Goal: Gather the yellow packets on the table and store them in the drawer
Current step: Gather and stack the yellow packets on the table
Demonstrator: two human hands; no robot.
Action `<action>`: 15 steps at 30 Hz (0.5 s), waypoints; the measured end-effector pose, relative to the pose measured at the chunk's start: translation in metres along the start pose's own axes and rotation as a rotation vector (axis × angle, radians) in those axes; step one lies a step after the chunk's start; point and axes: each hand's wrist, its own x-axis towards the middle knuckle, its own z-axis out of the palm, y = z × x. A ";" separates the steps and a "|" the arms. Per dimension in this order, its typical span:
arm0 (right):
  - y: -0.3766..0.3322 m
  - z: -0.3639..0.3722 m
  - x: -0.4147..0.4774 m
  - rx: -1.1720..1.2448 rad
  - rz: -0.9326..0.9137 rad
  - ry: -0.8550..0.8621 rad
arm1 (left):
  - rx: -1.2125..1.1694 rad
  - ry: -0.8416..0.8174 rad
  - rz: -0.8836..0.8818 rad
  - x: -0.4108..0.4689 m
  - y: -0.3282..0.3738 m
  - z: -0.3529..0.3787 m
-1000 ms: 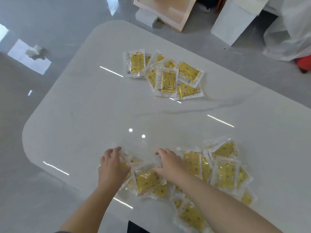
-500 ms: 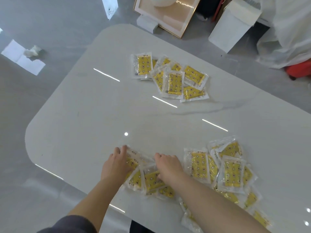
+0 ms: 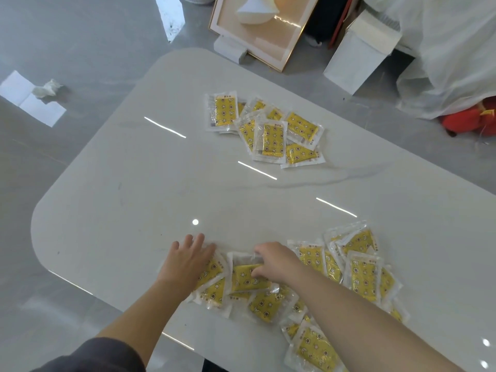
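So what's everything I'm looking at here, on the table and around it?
table: one, glossy white, rounded corners, across the middle.
far packets: about eight, yellow in clear wrap, overlapping on the table's far side.
near packets: a bigger loose pile, same yellow, along the near edge.
frame: one, gold-edged, pale panel, on the floor beyond the table.
white box: one, right of the frame.
plastic sheet: one, white, draped at far right.
red thing: one, by the sheet's lower edge, unclear what.
crumpled tissue: one, white, on the grey floor, left.
left hand: flat on the near packets' left end.
right hand: fingers curled on one of the near packets.
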 end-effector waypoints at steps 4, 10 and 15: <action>0.009 -0.014 0.000 0.096 0.004 0.025 | 0.000 0.000 -0.025 0.014 0.001 -0.013; 0.014 -0.026 -0.005 0.374 0.015 0.074 | -0.500 -0.122 -0.205 0.023 -0.006 -0.022; 0.012 -0.021 -0.003 0.538 0.033 0.036 | -1.026 -0.217 -0.304 0.025 -0.023 -0.029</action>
